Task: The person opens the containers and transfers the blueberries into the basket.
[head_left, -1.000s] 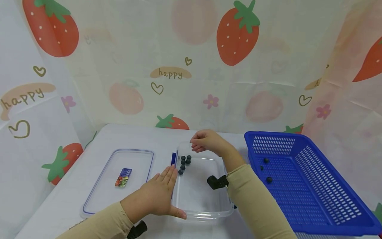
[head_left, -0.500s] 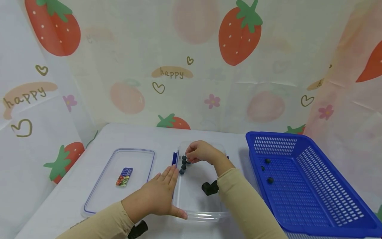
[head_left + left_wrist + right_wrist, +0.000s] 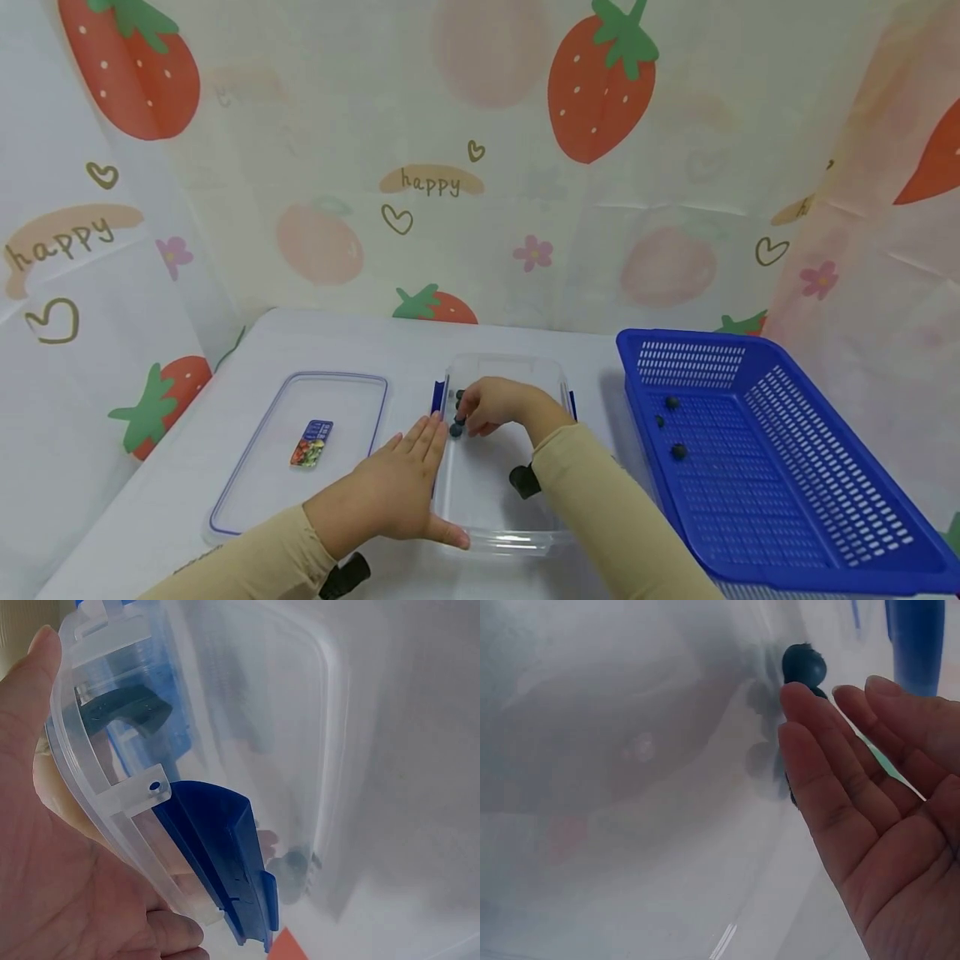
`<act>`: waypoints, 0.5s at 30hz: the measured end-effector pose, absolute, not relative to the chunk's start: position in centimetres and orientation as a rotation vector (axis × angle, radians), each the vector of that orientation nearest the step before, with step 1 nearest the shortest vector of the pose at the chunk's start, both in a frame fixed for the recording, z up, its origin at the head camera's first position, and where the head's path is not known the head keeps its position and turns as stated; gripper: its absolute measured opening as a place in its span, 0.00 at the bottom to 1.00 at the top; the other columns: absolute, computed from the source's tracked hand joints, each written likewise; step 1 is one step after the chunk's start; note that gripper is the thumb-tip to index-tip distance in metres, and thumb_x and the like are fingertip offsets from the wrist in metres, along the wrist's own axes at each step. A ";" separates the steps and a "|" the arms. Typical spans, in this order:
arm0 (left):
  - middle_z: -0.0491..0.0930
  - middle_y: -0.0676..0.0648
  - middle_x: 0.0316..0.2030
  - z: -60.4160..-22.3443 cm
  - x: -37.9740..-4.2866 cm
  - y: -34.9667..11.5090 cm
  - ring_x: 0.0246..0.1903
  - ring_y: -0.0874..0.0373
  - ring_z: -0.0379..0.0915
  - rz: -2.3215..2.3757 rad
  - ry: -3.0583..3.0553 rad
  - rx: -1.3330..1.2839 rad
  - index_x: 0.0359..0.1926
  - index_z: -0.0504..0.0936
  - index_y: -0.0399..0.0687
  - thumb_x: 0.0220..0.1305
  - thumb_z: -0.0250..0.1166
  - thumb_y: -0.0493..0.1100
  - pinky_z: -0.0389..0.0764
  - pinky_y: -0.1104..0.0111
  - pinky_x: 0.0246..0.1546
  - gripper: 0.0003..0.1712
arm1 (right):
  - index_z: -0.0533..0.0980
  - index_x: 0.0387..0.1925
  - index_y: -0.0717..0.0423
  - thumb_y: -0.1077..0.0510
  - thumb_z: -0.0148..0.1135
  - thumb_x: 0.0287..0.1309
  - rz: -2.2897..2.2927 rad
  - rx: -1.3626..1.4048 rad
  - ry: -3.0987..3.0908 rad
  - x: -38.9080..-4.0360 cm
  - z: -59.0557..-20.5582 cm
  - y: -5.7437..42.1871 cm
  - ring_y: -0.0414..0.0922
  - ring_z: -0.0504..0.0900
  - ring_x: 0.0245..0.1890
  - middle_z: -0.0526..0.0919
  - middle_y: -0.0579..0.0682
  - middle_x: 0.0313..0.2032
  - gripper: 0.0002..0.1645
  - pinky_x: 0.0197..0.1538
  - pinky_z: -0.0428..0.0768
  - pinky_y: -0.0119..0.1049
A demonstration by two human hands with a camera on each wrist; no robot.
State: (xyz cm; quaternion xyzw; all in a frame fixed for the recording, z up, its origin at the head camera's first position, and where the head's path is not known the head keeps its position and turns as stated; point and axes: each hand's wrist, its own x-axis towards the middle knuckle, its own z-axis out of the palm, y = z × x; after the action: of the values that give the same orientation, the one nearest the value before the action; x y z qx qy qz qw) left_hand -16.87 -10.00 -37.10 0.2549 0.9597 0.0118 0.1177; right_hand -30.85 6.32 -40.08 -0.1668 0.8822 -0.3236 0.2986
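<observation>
The printed backdrop (image 3: 337,108) stands behind the white bench (image 3: 165,500). The blue basket (image 3: 765,450), perforated on its walls and base, rests at the right side of the bench. The clear box (image 3: 517,540) is positioned at the centre, uncovered. The lid (image 3: 258,492), clear with a blue-edged rim, lies flat to the left of the box. Hands: the left hand (image 3: 390,492) is extended, fingers straight and thumb spread, and bears against the left side of the box. The right hand (image 3: 502,404) is lowered inside the box near its left wall, fingers relaxed and grasping nothing; contact between its fingertips and the berries cannot be confirmed. The blue latch (image 3: 217,847) hangs outward from the box rim, beside the left hand. The card (image 3: 311,443), printed in several colours, lies within the outline of the lid. The dark berries (image 3: 456,430) form a short line along the left wall inside the box, partly hidden by the right hand; three loose berries lie in the basket.
</observation>
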 end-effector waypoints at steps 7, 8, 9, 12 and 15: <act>0.42 0.36 0.69 -37.3 -16.9 -10.0 0.69 0.45 0.36 0.040 2.810 0.751 0.69 0.46 0.34 0.33 0.47 0.86 0.54 0.50 0.63 0.74 | 0.80 0.38 0.55 0.66 0.62 0.52 -0.749 -0.471 2.367 -30.8 -40.6 6.2 0.43 0.77 0.34 0.79 0.48 0.33 0.10 0.42 0.79 0.34; 0.42 0.36 0.69 -37.3 -17.0 -10.0 0.69 0.45 0.35 0.041 2.810 0.750 0.69 0.46 0.34 0.33 0.47 0.86 0.54 0.50 0.63 0.74 | 0.80 0.39 0.55 0.66 0.62 0.52 -0.745 -0.476 2.365 -30.7 -40.6 6.2 0.43 0.77 0.34 0.79 0.47 0.33 0.11 0.43 0.79 0.34; 0.41 0.36 0.69 -37.3 -17.0 -10.0 0.69 0.45 0.35 0.039 2.809 0.749 0.69 0.45 0.34 0.33 0.47 0.86 0.54 0.50 0.63 0.74 | 0.80 0.40 0.56 0.66 0.63 0.52 -0.745 -0.482 2.363 -30.7 -40.6 6.2 0.43 0.77 0.34 0.79 0.47 0.33 0.12 0.43 0.78 0.34; 0.41 0.36 0.69 -37.2 -16.9 -10.0 0.69 0.44 0.35 0.041 2.806 0.746 0.69 0.45 0.34 0.34 0.48 0.86 0.54 0.50 0.63 0.74 | 0.80 0.41 0.56 0.66 0.63 0.51 -0.770 -0.491 2.342 -30.5 -40.6 6.2 0.43 0.77 0.35 0.79 0.47 0.34 0.13 0.44 0.78 0.35; 0.41 0.36 0.69 -37.1 -16.9 -9.9 0.69 0.44 0.35 0.041 2.803 0.740 0.69 0.45 0.34 0.34 0.48 0.85 0.54 0.50 0.63 0.74 | 0.80 0.43 0.56 0.66 0.63 0.51 -0.778 -0.507 2.331 -30.6 -40.6 6.2 0.42 0.77 0.36 0.80 0.46 0.34 0.15 0.45 0.78 0.35</act>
State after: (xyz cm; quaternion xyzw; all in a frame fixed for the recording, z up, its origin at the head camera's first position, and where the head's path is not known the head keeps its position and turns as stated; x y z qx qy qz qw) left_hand -16.90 -9.93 -37.08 0.2533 0.9597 0.0141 0.1208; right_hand -30.55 6.19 -40.59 -0.1920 0.8829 -0.2949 0.3111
